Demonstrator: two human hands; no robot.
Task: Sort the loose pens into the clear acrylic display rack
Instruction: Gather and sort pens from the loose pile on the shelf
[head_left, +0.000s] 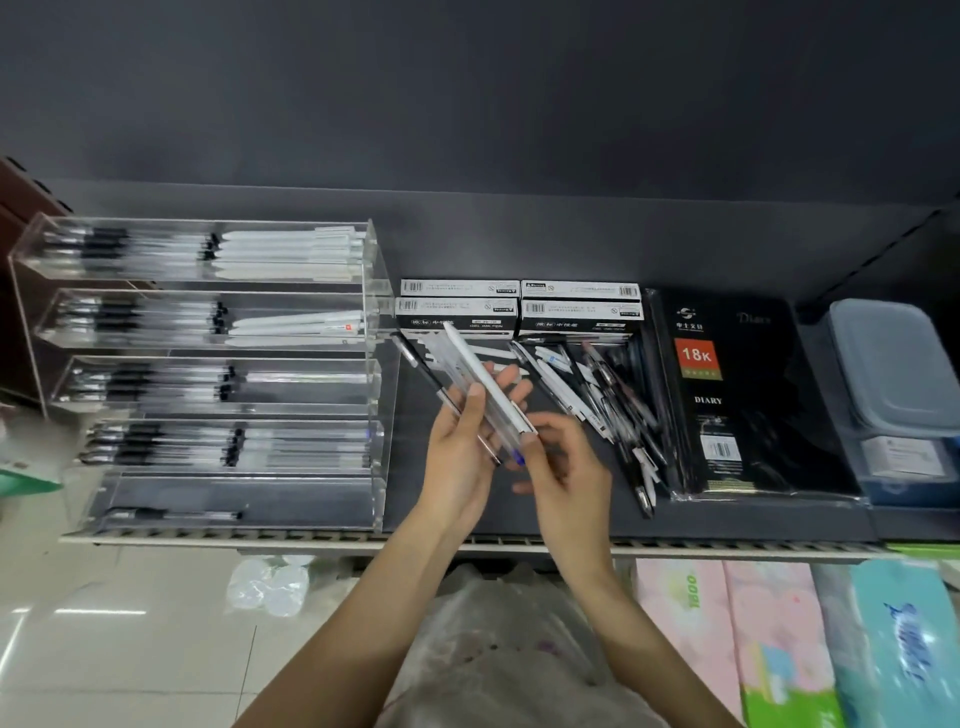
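Observation:
The clear acrylic display rack (376, 291) stands at the left of the dark shelf, with several tiers that hold black-grip and white pens. A pile of loose pens (602, 384) lies right of it, in front of the pen boxes. My left hand (462, 441) is shut on a bunch of pens (470, 374): a white one, clear ones and a black one, fanned up and to the left. My right hand (566, 467) pinches the lower end of the white pen in that bunch, near a blue tip.
Several white and black gel pen boxes (519, 306) stand behind the pile. A wrapped black diary (727, 395) lies to the right, then a lidded plastic container (893, 384). The shelf's front edge (311, 540) runs below. Tissue packs (779, 639) sit lower right.

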